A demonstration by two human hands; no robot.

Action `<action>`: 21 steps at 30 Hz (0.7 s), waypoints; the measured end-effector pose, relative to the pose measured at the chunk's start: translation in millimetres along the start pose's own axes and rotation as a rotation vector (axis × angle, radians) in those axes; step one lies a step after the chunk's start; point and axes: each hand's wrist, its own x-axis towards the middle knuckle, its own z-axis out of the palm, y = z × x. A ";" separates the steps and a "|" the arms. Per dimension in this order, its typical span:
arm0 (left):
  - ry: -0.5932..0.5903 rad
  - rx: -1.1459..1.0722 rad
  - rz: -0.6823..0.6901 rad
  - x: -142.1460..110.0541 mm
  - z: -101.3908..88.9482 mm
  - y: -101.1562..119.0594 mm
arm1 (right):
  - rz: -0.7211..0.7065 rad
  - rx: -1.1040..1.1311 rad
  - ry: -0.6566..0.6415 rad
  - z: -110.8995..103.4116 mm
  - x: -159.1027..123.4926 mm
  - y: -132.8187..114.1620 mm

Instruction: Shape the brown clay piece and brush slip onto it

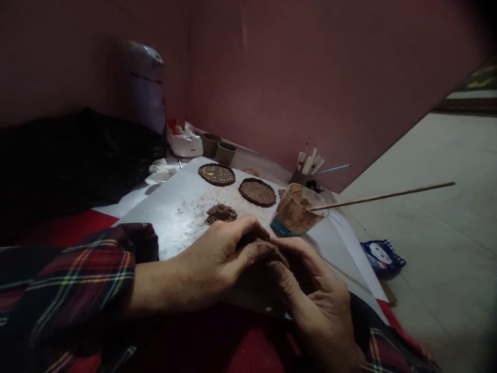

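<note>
Between my two hands is a piece of brown clay (282, 256), mostly covered by fingers. My left hand (229, 254) is closed on its left side, thumb pressing on top. From the right, my right hand (320, 298) curls around it with the thumb against its near side. Beyond my left hand, a rough clay lump (221, 213) rests on a white board (163, 210). Farther back lie two flat round clay discs: a rimmed disc with yellow specks (216, 175) and a plain brown disc (257, 192).
A clay-smeared clear cup (298, 207) holds a long thin stick (388, 195) jutting right. At the back stand two small pots (226, 153) and a holder with white sticks (309, 163). A black plastic bag (81, 155) and purple container (146, 101) are left. A blue packet (382, 256) lies right.
</note>
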 end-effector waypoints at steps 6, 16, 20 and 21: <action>-0.008 0.049 0.024 0.9 -2.6 -1.0 | -0.005 -0.014 -0.004 -0.6 -1.2 0.4; 0.000 0.007 -0.036 3.2 -1.7 -1.0 | 0.007 0.004 -0.009 0.6 -1.1 0.1; 0.011 -0.010 -0.052 4.2 -1.1 -2.2 | 0.004 -0.001 0.004 0.3 -0.5 -0.1; 0.011 -0.017 -0.052 4.2 -1.0 -2.3 | 0.005 -0.001 0.003 0.3 -0.3 -0.1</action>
